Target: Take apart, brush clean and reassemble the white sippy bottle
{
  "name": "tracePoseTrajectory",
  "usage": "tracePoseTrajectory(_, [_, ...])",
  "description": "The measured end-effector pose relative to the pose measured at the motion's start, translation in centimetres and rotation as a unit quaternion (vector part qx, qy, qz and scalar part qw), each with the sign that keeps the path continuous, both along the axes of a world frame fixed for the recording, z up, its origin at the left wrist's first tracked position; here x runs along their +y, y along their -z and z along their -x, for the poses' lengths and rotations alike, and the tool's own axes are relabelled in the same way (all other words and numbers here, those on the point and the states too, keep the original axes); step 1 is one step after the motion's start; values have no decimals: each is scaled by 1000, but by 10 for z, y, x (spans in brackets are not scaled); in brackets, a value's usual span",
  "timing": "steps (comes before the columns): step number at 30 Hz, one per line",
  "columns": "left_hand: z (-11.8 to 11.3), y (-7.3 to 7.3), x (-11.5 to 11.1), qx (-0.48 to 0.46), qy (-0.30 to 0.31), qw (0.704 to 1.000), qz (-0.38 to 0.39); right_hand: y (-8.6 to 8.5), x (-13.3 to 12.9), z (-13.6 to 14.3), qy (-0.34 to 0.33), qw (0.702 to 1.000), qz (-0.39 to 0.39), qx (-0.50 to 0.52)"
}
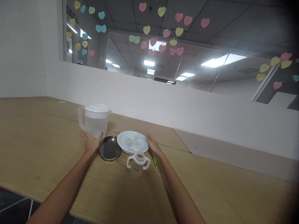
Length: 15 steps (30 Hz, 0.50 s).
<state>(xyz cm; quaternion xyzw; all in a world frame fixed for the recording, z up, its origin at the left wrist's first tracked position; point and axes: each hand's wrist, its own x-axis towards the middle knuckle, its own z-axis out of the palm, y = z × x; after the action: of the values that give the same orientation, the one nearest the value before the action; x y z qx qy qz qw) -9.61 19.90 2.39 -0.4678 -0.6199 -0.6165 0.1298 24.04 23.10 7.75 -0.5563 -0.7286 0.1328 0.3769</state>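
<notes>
Lidded translucent pitcher (96, 120), white plate (121, 140) and two-handled baby bottle (136, 168), in descending size. Light, level contact would presumably best keep pitcher and plate steady. The pitcher's base lies at the left hand's (90, 142) widely spread fingers; the plate's right rim, beside the right hand's (153, 145) extended fingers. Contact cannot be confirmed.

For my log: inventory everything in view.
table: 1, tan, below
wall: 1, white, behind table
window: 1, greyish, top
heart notes: many, multicoloured, on window
lights: several, white, within window
pitcher: 1, translucent, left
tray: 1, grey, beside pitcher
plate: 1, white, beside tray
small parts: several, whitish, on plate
bottle: 1, translucent, by plate
slim item: 1, green, right of bottle
scrap: 1, pale, back left
left hand: 1, by pitcher
right hand: 1, by plate
</notes>
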Motion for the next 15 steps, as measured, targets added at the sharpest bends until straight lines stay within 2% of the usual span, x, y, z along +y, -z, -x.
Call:
tracePoseTrajectory(1, [-6,-7,-6,-71,-49,996,-5,-2,1,-1,12,1000,0,14])
tracePoseTrajectory(2, [-13,-15,-13,-89,-66,994,-18,-5,2,-3,28,999,0,29])
tracePoseTrajectory(5, [-38,-38,-33,-16,-41,991,-127,-11,3,-12,98,993,2,65])
tracePoseTrajectory(7, [-58,-49,-38,48,21,985,-162,-11,-1,-18,147,986,10,73])
tracePoseTrajectory(9, [-78,-57,-35,147,146,974,-90,-4,-11,-24,187,980,24,63])
tracePoseTrajectory(11, [-98,-63,-24,255,257,930,60,8,-26,-25,208,976,45,36])
tracePoseTrajectory(13, [-115,-66,-10,311,291,880,209,21,-42,-22,202,976,75,-18])
tracePoseTrajectory(15, [-129,-66,4,319,302,858,267,31,-55,-16,178,968,96,-148])
